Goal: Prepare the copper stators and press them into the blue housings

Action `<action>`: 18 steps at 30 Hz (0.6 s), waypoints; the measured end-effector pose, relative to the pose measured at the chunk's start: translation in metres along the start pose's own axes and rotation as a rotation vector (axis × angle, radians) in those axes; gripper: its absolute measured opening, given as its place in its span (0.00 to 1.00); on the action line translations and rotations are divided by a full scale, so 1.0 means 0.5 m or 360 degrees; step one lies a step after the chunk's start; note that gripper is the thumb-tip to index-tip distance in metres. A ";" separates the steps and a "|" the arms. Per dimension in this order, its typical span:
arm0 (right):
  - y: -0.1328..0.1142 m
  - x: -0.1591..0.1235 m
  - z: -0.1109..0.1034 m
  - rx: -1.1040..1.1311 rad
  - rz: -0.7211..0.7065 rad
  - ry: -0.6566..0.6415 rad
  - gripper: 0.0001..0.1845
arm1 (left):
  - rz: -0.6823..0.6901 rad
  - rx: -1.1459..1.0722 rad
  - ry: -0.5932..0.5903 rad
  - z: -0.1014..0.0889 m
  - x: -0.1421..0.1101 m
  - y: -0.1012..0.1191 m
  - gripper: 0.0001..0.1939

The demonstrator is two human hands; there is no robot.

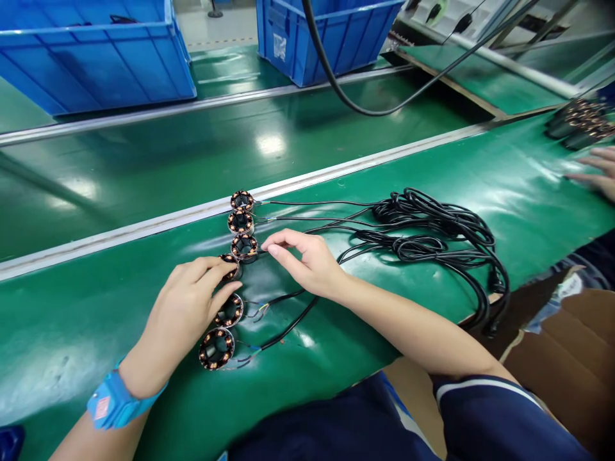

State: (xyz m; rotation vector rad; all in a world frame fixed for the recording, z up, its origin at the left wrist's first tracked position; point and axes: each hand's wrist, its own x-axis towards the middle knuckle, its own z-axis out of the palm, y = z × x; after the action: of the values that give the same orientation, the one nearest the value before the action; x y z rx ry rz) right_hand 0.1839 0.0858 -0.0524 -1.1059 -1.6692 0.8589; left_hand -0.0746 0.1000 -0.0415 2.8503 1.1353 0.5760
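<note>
Fingers of the left hand (185,304) are bent around the fourth ring (230,269), counting from the far end, with the thumb on the near side and the fingertips over its top. At the right hand (319,269), thumb and forefinger are brought nearly together just beside the third ring (245,247), over its leads; I can't tell whether they pinch a wire.

Both of those belong to a line of six copper-wound rings lying on the green work surface (144,307). The first ring (241,201) sits by the pale metal strip (288,186), the second ring (241,223) comes next, and past the left hand are the fifth ring (230,311) and, closest to the person's body, the sixth ring (216,349). Thin coloured wires (262,308) come off the nearer rings and join black cables (432,224), which run off to the right into loose, looped bundles, some hanging over the near edge.

A blue wristband (118,400) circles the left wrist, and a navy sleeve (500,416) covers the right upper arm. Farther right, another person's hand (600,171) is near a blurred cluster of wound parts (581,123). Across the bench stand a left blue bin (96,70) and a right blue bin (331,41), with a thick black cord (355,109) drooping in front of the latter.
</note>
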 end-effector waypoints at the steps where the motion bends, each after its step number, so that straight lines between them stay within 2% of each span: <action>1: 0.003 0.005 0.002 -0.0069 -0.0041 -0.0018 0.09 | 0.0028 0.0015 -0.0025 0.008 0.005 -0.004 0.13; 5: 0.016 0.008 0.019 -0.0263 -0.0111 -0.0177 0.11 | 0.0124 -0.0068 -0.0088 0.020 0.005 -0.026 0.12; 11: 0.018 0.009 0.027 -0.0377 -0.0040 -0.0444 0.14 | 0.0353 -0.0308 -0.0251 0.003 0.002 -0.067 0.16; 15: 0.022 0.019 0.026 -0.0145 0.0082 -0.0681 0.09 | 0.0417 -0.0439 -0.0339 -0.005 0.014 -0.070 0.19; 18: 0.032 0.018 0.033 0.0049 0.0349 -0.0576 0.07 | 0.0429 -0.0487 -0.0346 -0.007 0.017 -0.065 0.21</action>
State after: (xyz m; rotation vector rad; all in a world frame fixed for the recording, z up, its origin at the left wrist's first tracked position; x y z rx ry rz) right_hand 0.1717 0.0992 -0.0693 -1.1783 -1.8395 1.2826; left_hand -0.0913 0.1291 -0.0403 2.7263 0.5786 0.3927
